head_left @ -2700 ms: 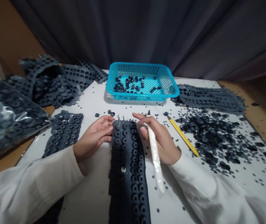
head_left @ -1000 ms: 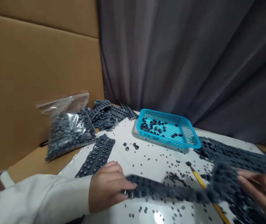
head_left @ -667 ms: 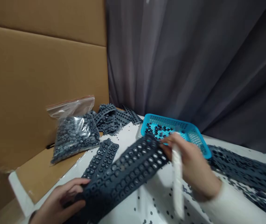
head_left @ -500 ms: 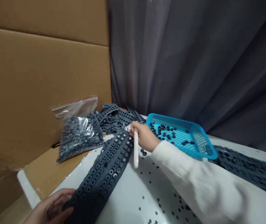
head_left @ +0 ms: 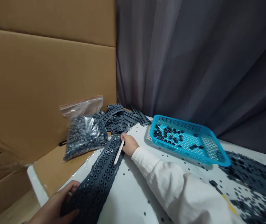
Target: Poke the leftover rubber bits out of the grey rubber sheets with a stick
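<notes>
A long dark grey rubber sheet covered in rows of ring-shaped grommets slants across the white table. My left hand grips its near end at the left edge, thumb on top. At the far end, my right hand is closed round a thin white stick, which lies tilted over the sheet's right edge. Whether the right fingertips also pinch the sheet I cannot tell.
A clear zip bag full of grommets rests on cardboard. Behind it are piled grommet sheets. A blue basket holds loose dark pieces. Right of it lie more dark sheets, scattered bits and a yellow-handled tool.
The view has turned, so bag and basket sit further right. My right hand has shifted left along the sheet's far end, and the stick now leans across it.
</notes>
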Demonstrator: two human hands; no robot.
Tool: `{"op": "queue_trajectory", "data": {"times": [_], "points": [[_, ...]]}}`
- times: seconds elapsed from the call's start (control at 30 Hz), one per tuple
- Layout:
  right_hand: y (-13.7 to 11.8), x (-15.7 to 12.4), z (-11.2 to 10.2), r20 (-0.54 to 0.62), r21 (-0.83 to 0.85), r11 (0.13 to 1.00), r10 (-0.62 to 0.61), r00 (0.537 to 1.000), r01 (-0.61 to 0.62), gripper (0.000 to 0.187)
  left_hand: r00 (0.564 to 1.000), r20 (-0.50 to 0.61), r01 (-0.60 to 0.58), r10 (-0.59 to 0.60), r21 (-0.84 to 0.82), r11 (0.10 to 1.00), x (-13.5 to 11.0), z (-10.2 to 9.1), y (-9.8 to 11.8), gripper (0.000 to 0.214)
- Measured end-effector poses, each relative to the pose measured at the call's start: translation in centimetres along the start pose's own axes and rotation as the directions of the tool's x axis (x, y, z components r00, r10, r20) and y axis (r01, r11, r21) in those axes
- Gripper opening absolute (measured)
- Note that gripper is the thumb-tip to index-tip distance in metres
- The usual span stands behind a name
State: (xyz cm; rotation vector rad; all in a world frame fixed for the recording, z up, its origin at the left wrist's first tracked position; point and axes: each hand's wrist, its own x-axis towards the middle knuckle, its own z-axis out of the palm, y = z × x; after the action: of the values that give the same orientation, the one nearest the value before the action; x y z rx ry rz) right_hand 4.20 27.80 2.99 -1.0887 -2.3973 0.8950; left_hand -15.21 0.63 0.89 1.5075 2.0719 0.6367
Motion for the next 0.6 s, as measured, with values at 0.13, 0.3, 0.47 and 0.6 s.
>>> {"op": "queue_trajectory", "data": {"times": [0.13,0.3,0.47,0.6], "points": [[0.8,-0.3,-1.7,-0.062,0.019,1.000,-0.009,0.998,0.010,0.029,0.997,-0.018,-0.079,0.078,-0.084,0.993,1.3,0.1,1.7,0.040],[2.3,-1.0,-4.0,-0.087,-0.006,1.000,-0.014,0.996,0.014,0.034,0.986,-0.026,-0.160,0.162,0.078,0.984,3.2,-0.7,1.8,0.042],[2.3,-3.2,-6.1,-0.080,-0.053,0.994,-0.094,0.992,0.090,0.030,0.975,0.049,-0.221,0.217,0.292,0.930,6.3,-4.0,2.9,0.041],[1.1,-7.4,-8.7,-0.092,-0.019,0.975,-0.221,0.971,0.220,0.025,0.946,0.157,-0.322,0.285,0.327,0.888,8.2,-5.9,6.2,0.029]]}}
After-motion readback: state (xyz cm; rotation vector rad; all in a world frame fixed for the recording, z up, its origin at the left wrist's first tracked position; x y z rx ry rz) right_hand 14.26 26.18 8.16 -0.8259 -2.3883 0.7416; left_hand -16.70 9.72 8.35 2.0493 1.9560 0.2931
